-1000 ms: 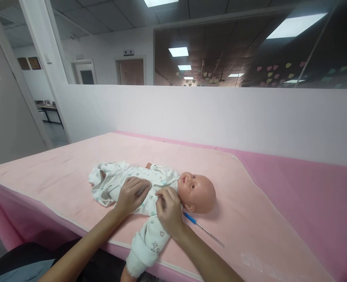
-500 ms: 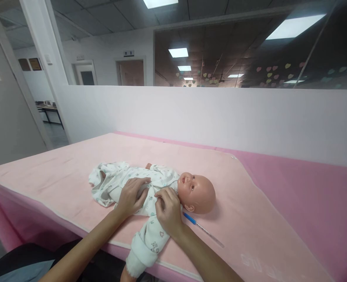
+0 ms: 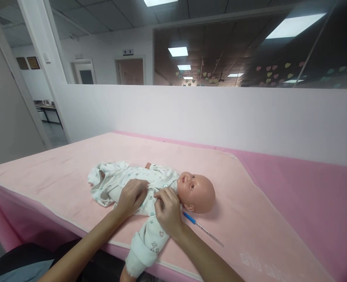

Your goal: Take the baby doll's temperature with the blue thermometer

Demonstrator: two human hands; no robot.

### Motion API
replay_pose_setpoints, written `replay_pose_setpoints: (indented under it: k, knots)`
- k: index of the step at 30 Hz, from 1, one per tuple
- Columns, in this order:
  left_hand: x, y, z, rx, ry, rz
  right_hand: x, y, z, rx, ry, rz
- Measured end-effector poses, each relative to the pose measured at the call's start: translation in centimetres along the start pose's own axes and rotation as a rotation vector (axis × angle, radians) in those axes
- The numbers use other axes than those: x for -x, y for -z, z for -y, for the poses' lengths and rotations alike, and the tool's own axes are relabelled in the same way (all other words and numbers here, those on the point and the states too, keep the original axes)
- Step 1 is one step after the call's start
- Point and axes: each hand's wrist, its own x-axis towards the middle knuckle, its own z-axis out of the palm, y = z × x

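A baby doll (image 3: 197, 193) lies on its back on the pink mat, head to the right, in a white patterned romper (image 3: 140, 172). My left hand (image 3: 132, 196) rests at the middle of its front, thumb drawn in to the fingers on the cloth. Near the doll's neck, my right hand (image 3: 168, 207) pinches the romper's front; the fingertips are partly hidden. One sleeve (image 3: 149, 239), its cuff folded back, stretches toward me past the mat's edge. A pen with a blue cap (image 3: 189, 217) lies beside the doll's head, close to my right wrist.
The light pink mat (image 3: 249, 219) covers a table draped in darker pink cloth (image 3: 302, 184). A low white wall (image 3: 208, 113) with windows above it stands behind. On the left are a grey door (image 3: 8, 105) and a distant desk (image 3: 48, 107).
My left thumb and fingers have drawn together on the romper, and the gap between them has closed. My right hand keeps nearly the same pinch. The doll and pen have not moved.
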Motion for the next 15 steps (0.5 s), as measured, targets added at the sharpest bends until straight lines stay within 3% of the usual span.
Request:
replay_pose_setpoints:
  k: [15]
  knots:
    - [-0.59,-0.07,-0.1,-0.023,-0.03,0.069,0.46,-0.06,-0.09,-0.031,-0.054,-0.109]
